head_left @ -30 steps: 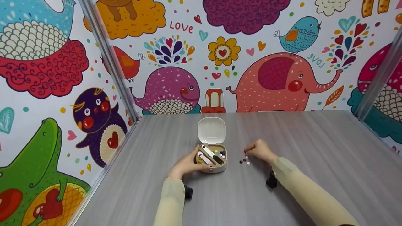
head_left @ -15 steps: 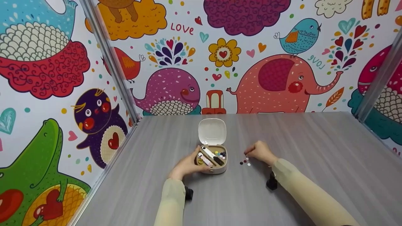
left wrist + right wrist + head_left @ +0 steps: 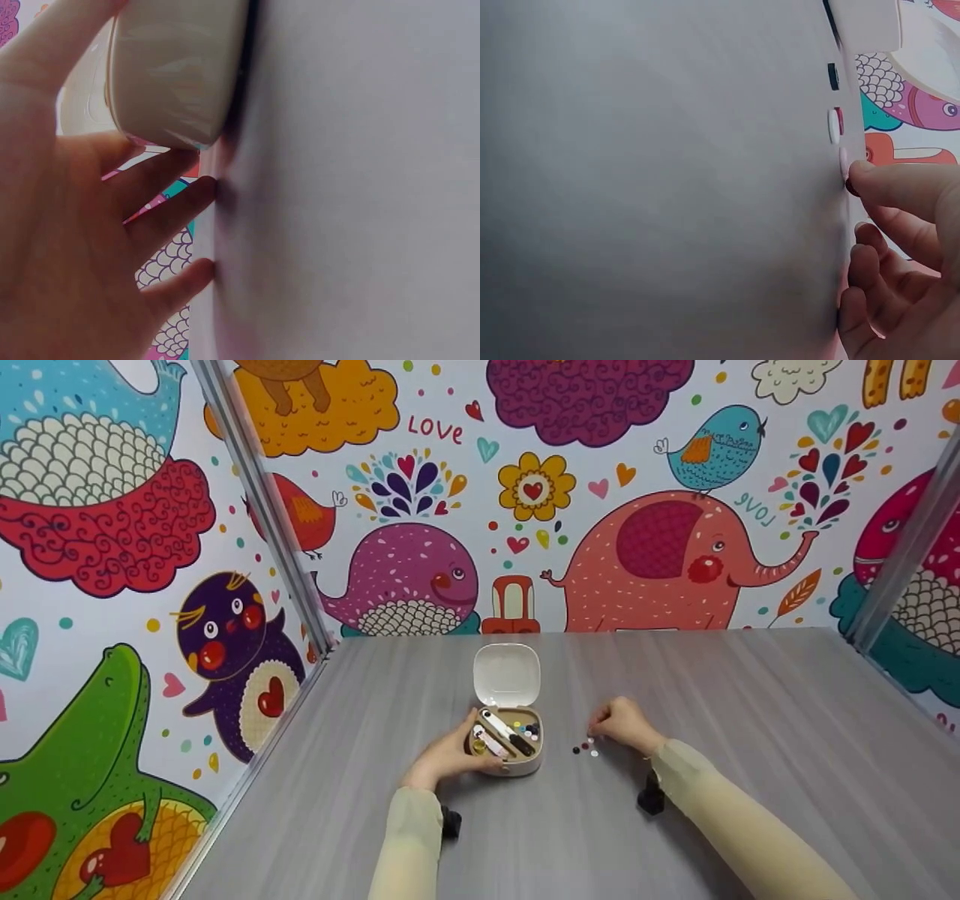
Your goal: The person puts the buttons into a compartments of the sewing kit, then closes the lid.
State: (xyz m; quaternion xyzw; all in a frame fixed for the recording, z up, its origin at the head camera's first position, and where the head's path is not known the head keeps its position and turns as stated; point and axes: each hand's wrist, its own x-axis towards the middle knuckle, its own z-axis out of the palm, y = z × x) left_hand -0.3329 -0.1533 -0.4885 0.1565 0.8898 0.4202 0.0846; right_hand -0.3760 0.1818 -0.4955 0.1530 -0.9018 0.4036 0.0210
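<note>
A small white sewing box [image 3: 523,767] stands with its lid raised. My left hand [image 3: 444,751] holds it from the left, thumb along the front, fingers behind. In the left wrist view, the lower fingers [image 3: 176,289] are spread beside the box wall [image 3: 176,75]. My right hand [image 3: 626,725] is low over the table, pinching a dark button [image 3: 853,188] between thumb and forefinger. Close by lie a black button [image 3: 576,750], a dark red button [image 3: 585,745], a white button [image 3: 595,753] and a pale pink button [image 3: 844,161].
Inside the box are a white and black tool [image 3: 510,733] in a slanting slot, several colored buttons [image 3: 531,730] on the right and small pink-white items [image 3: 491,741] on the left. The open lid [image 3: 507,675] leans back. A patterned wall [image 3: 630,562] rises behind the table [image 3: 712,690].
The right hand's fingertips have shifted slightly right, beside the loose buttons. The left hand and box stay put; the head view has tilted a little.
</note>
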